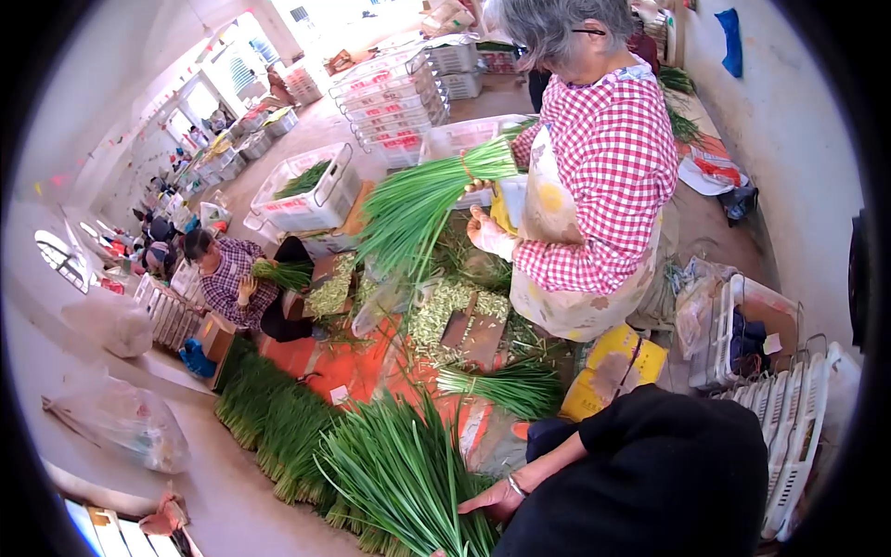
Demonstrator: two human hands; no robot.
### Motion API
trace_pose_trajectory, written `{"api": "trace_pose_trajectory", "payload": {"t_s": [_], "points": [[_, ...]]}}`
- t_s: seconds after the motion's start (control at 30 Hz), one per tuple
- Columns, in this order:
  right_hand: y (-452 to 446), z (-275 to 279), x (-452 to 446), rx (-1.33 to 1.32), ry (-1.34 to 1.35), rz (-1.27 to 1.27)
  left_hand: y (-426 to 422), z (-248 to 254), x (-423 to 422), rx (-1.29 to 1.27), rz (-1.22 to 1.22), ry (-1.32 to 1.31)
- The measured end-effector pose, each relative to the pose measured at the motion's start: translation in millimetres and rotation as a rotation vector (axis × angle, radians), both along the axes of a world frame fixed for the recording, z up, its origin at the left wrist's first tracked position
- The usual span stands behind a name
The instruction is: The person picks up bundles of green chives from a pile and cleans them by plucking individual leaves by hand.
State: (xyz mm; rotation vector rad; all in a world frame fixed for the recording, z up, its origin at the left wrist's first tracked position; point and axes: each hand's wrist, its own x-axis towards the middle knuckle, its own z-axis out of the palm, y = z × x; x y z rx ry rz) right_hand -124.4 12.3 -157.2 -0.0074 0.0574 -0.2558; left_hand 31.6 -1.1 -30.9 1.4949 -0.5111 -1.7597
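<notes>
Black sleeve point(650, 473) fabric fills the lower right of the head view, nearest the camera, and from it a bare forearm with a bracelet leads to the wearer's right hand point(499, 501). Its fingers point(471, 507) lie against the right side of a large bundle of long green stalks point(399, 464) at bottom centre; one finger is stretched out, but whether the rest grip cannot be made out. At the bottom edge, a sliver of skin touching the stalks may be the left hand point(438, 553); too little shows to tell how its fingers stand. Left of the bundle, a dense row of green bunches point(278, 418) runs along the base of a pale wall. Beyond, another bunch point(510, 385) lies on a red floor covering point(380, 362), just beside a yellow sheet or container point(613, 367). Pale chopped pieces point(432, 320) are scattered around a brown board point(473, 330). Above these, a standing person in a red-and-white checked top point(622, 158) holds a banded green bunch point(427, 200) sideways. Farther left, a seated person in a plaid top point(239, 274) holds a smaller green bunch point(286, 274). White crates point(320, 200) stand behind them, some stacked, and more crates point(780, 418) line the right side.
</notes>
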Motion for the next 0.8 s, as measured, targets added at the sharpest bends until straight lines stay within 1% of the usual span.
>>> {"api": "trace_pose_trajectory", "payload": {"t_s": [0.03, 0.1, 0.23, 0.3, 0.4, 0.57, 0.7, 0.77, 0.8], "points": [[-2, 14, -8, 0.009, 0.001, -0.004, -1, -1, -2, 0.006, -0.001, 0.001], [-9, 41, -22, 0.038, 0.102, 0.066, -1, -2, -3, 0.013, 0.001, 0.003], [-12, 50, -25, 0.044, 0.126, 0.065, 0, -2, -5, 0.021, 0.003, 0.003], [-10, 54, -24, -0.056, 0.161, -0.02, 0, -1, -6, 0.021, 0.006, 0.003], [-8, 55, -23, -0.085, 0.076, 0.008, 2, -1, -4, 0.02, 0.014, 0.007], [-5, 50, -21, -0.05, 0.015, 0.07, 9, -1, -5, 0.019, 0.028, 0.015], [-7, 68, -35, -0.098, -0.01, 0.094, 19, 1, 0, 0.018, 0.065, 0.03], [-4, 94, -41, -0.215, 0.092, -0.052, 40, 2, 12, 0.013, 0.108, 0.046], [-8, 107, -49, -0.272, 0.199, -0.112, 57, 11, 18, 0.016, 0.15, 0.062]]}}
